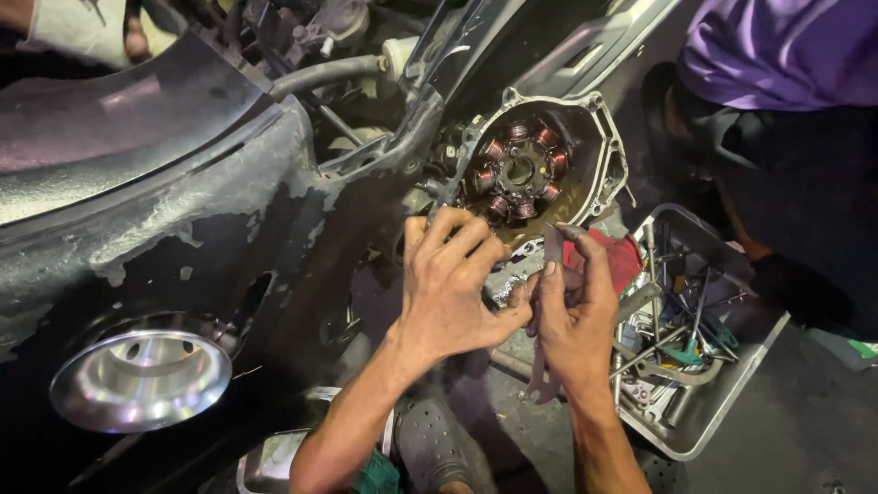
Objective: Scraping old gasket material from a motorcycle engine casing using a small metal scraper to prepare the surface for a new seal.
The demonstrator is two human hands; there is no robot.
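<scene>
A round engine housing [599, 137] on a motorbike holds a ring of copper-wound coils [519, 172]. My left hand [450, 284] rests with its fingers spread against the lower edge of that housing, touching the greasy metal. Next to it, my right hand [576, 311] pinches a flat grey metal tool [552, 245] between thumb and fingers, just below the coils. The tool's lower end is hidden behind my wrist.
A grey tray [722, 402] of wrenches and other tools lies on the ground at right, with a red rag [626, 256] beside it. A person in a purple shirt [786, 46] crouches at upper right. A shiny exhaust end [142, 375] sits at lower left under the scuffed black body panel [137, 183].
</scene>
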